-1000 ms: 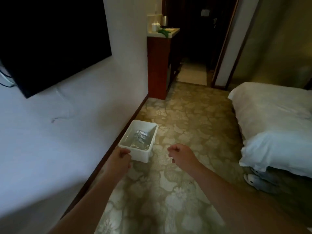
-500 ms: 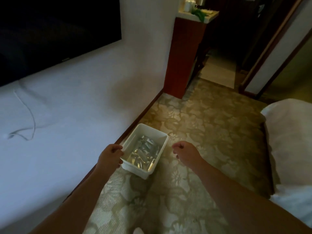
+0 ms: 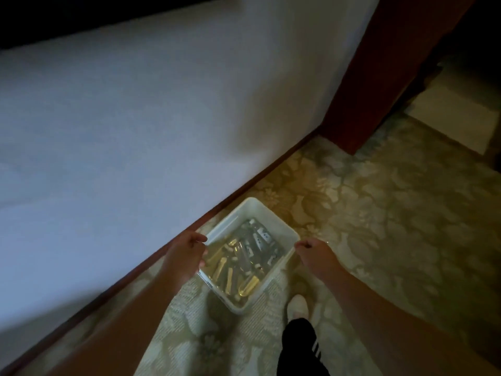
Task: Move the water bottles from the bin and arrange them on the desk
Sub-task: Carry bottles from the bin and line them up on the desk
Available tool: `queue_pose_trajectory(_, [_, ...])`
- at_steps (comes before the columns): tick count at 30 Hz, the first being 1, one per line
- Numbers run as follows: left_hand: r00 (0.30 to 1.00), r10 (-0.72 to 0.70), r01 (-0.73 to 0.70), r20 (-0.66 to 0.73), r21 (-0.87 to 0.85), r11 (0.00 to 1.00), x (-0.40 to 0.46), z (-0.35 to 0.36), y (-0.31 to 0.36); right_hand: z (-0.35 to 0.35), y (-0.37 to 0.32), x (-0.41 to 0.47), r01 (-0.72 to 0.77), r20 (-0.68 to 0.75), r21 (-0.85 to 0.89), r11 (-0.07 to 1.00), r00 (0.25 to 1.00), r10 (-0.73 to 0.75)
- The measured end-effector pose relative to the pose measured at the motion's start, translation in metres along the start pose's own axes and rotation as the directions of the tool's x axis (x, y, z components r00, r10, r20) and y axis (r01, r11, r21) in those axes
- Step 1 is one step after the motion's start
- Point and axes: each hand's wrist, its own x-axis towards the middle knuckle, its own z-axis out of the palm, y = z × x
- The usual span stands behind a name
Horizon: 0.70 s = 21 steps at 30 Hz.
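Note:
A white plastic bin (image 3: 272, 217) sits on the patterned carpet beside the wall. Several clear water bottles (image 3: 252, 256) with white caps lie jumbled inside it. My left hand (image 3: 187, 253) curls its thumb and fingers over the bin's left rim. At the bin's right corner my right hand (image 3: 314, 251) has its fingers curled against the rim. Both forearms stretch down from the lower edge of the view. No desk is in sight.
A white wall with a dark baseboard (image 3: 130, 280) runs along the left of the bin. A red-brown cabinet (image 3: 379, 77) stands at the far right of the wall. My foot in white (image 3: 296, 305) and black trouser leg (image 3: 301, 346) are just behind the bin.
The view has tilted down and come closer to the bin. My right hand, apart from the bin before, now meets its right rim. The left hand stays at the left rim.

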Motion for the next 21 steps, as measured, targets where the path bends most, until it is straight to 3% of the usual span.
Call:
queue_pose_trajectory(5, [0.982, -0.143, 0.142, -0.121, -0.011, 0.99, 0.082, 0.065, -0.035, 0.025, 0.031, 0.134, -0.019, 0.145, -0.091, 0.996, 0.989, 0.032])
queue_pose_trajectory(10, [0.955, -0.254, 0.25, -0.155, -0.046, 0.967, 0.178, 0.125, -0.094, 0.073, 0.073, 0.251, -0.022, 0.207, -0.222, 0.975, 0.976, 0.069])
queue_pose_trajectory(16, [0.938, -0.319, 0.308, -0.137, -0.091, 0.947, 0.288, 0.187, -0.185, 0.157, 0.121, 0.364, 0.061, 0.198, -0.338, 0.939, 0.98, 0.007])
queue_pose_trajectory(21, [0.944, -0.323, 0.328, -0.062, 0.095, 0.94, 0.367, 0.244, -0.258, 0.234, 0.174, 0.444, 0.1, 0.124, -0.351, 0.931, 0.99, -0.059])
